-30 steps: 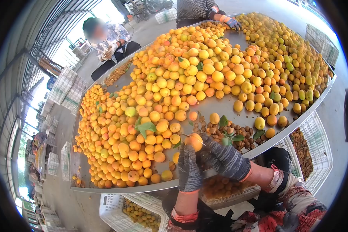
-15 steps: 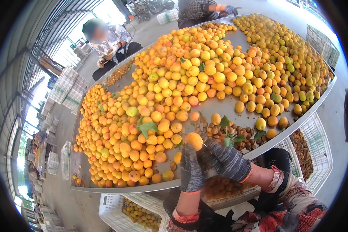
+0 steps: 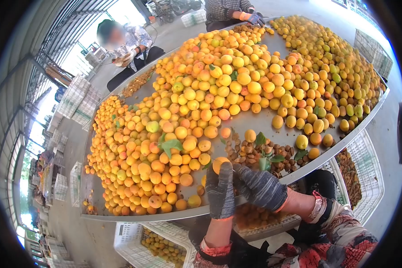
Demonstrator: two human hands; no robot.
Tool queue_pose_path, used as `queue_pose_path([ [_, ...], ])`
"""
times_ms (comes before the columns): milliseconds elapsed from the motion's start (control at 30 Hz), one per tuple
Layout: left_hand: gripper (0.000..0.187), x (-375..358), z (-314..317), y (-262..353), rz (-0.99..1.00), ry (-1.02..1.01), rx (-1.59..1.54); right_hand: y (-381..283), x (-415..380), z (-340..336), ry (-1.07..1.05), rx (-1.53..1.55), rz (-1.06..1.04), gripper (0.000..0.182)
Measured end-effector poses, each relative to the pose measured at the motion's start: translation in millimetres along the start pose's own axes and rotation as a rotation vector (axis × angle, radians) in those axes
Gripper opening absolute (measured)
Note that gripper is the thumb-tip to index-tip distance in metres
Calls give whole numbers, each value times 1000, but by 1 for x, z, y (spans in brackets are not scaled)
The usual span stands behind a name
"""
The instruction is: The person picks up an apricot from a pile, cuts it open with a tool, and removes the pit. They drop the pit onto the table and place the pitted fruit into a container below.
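Observation:
My left hand [image 3: 221, 193], in a grey knit glove, has its fingers closed round an apricot [image 3: 219, 164], whose orange top shows above the fingertips. Right beside it, my right hand [image 3: 264, 187], gloved the same way, is closed with its fingertips close to the fruit. The small knife in it is mostly hidden now. Under and ahead of both hands lies a metal table [image 3: 263, 124] with a large heap of apricots [image 3: 201, 98]. A pile of brown apricot pits [image 3: 245, 152] with green leaves [image 3: 264, 163] sits just beyond my right hand.
White plastic crates stand below the near edge, one with apricots [image 3: 165, 250] and one with brown pits [image 3: 347, 176]. Two people sit across the table, one in a patterned top [image 3: 136, 40], one with gloved hands [image 3: 254, 18]. Stacked crates [image 3: 78, 100] stand at left.
My left hand has tilted and moved slightly left with the apricot, which sits lower in the fingers. The thin blade seen beside the fruit no longer shows. The far co-worker's hands moved left.

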State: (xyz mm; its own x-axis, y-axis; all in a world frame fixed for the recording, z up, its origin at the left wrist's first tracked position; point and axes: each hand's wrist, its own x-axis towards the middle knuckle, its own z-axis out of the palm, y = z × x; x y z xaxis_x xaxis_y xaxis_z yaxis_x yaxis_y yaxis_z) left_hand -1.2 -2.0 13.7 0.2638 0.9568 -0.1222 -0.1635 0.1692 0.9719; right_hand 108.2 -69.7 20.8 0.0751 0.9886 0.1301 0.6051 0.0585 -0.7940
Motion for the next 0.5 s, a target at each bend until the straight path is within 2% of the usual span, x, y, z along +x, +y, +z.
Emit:
queue_pose_path([
  [33,31,1,-1,-1,112,-18,124,10,0,3,-2,0,-2,46],
  [67,31,1,-1,-1,222,-38,248,21,1,7,-27,118,-206,46],
  [100,31,0,1,-2,222,-38,245,29,0,7,-53,234,-411,46],
  [133,31,-3,2,-4,264,-39,238,32,-3,6,-55,233,-410,46],
  [200,32,-5,4,-4,306,-41,233,30,-6,-3,-222,506,-167,49],
  [233,33,-5,5,-3,287,-74,185,32,-5,-6,-218,506,-167,49],
  [300,34,-2,9,-6,267,-113,137,36,-6,-12,73,-530,-634,45],
  [400,30,4,7,-9,310,-70,118,45,-6,-8,105,-678,-629,38],
  [433,37,2,5,-3,223,-105,140,43,-6,-9,105,-678,-629,38],
  [467,43,1,5,1,135,-143,162,36,-6,-11,45,-332,-502,37],
  [500,43,2,6,-2,133,-145,162,30,-7,-11,-12,12,-367,36],
])
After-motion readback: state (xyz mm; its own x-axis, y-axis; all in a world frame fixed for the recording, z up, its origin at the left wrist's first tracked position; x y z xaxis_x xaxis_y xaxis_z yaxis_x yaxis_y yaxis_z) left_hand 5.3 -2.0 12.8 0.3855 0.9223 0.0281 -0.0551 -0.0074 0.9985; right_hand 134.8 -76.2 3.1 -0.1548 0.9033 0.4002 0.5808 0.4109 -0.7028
